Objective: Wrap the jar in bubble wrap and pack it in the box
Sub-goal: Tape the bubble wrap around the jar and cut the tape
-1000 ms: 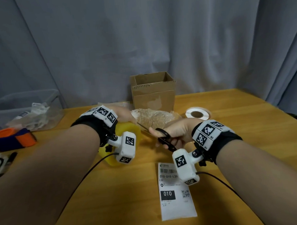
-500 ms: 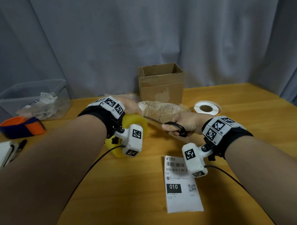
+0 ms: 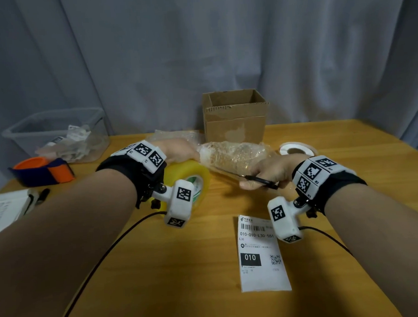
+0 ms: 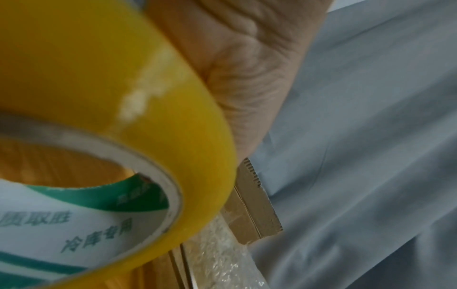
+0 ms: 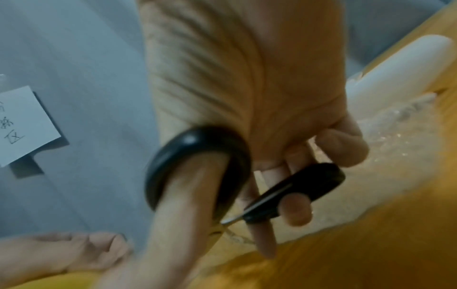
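The jar (image 3: 234, 154), wrapped in bubble wrap, lies on its side on the table in front of the open cardboard box (image 3: 235, 119). My left hand (image 3: 179, 150) grips a yellow tape roll (image 3: 194, 175) just left of the jar; in the left wrist view the tape roll (image 4: 99, 97) fills the frame against my palm. My right hand (image 3: 268, 172) holds black-handled scissors (image 3: 261, 180) at the jar's near side, their blades pointing left toward the roll. In the right wrist view my thumb sits through one loop of the scissors (image 5: 197, 156). The bubble wrap (image 5: 395, 156) lies just beyond them.
A white tape ring (image 3: 296, 149) lies right of the jar. A shipping label (image 3: 262, 252) lies on the wooden table near me. A clear plastic bin (image 3: 58, 133), an orange and blue band (image 3: 43, 170), and papers with a pen (image 3: 42, 196) sit at the left.
My right hand has rolled so the scissors lie flatter, and it has shifted slightly right. The left hand keeps hold of the tape roll beside the jar.
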